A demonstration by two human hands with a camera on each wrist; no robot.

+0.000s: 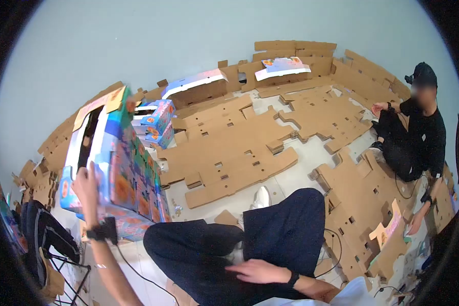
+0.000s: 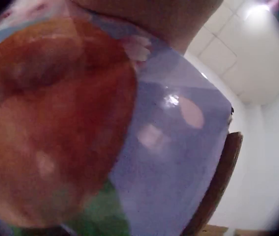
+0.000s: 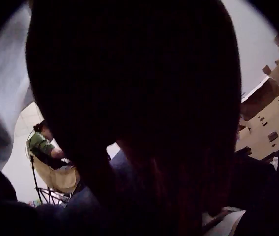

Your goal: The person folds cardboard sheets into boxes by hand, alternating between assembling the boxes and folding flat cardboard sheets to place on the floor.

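Note:
On the left in the head view, a tall block of printed cardboard boxes in blue, pink and orange stands beside the seated wearer. The left hand grips the top edge of the nearest box by a long dark slot, its fingers bent at the rim. Up close in the left wrist view, a box side shows a large orange fruit print on lilac; the fingertips are hidden there. My right hand rests on the dark trousers, fingers extended and holding nothing. It is only a dark shape in the right wrist view.
Flattened brown cardboard sheets cover much of the floor. Smaller printed boxes stand behind the tall block. Another person sits at the right among cardboard. A folding chair is at the lower left; cables run from both wrists.

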